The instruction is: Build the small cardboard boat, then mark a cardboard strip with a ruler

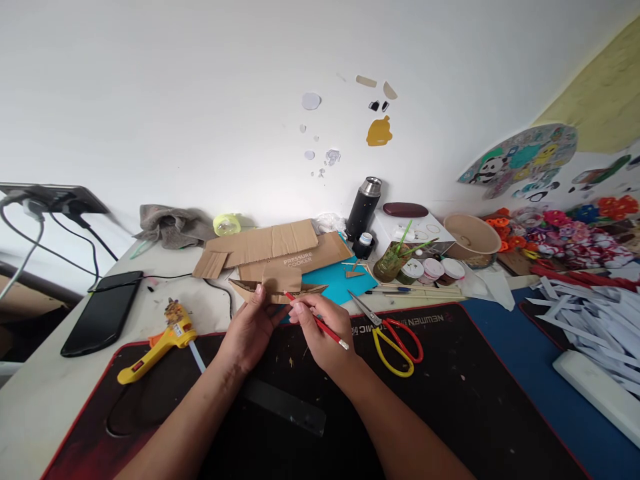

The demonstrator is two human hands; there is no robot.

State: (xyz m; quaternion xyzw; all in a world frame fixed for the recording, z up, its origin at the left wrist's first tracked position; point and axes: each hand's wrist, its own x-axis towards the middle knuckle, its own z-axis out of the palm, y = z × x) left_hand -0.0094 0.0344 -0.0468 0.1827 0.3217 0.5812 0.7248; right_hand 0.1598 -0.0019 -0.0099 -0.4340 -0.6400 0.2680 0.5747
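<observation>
The left forearm (200,407) hides one end of the ruler (287,404); the right edge crops the paper strips (590,333). Whether the red pencil (330,331) touches the cardboard piece (283,279) is too small to tell.

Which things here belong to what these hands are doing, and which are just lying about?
Part of the job:
red pencil, in the right hand
cardboard piece, in the left hand
perhaps scissors and glue gun, lying nearby

Seemingly just lying about:
black flask
grey cloth
maroon case
</observation>
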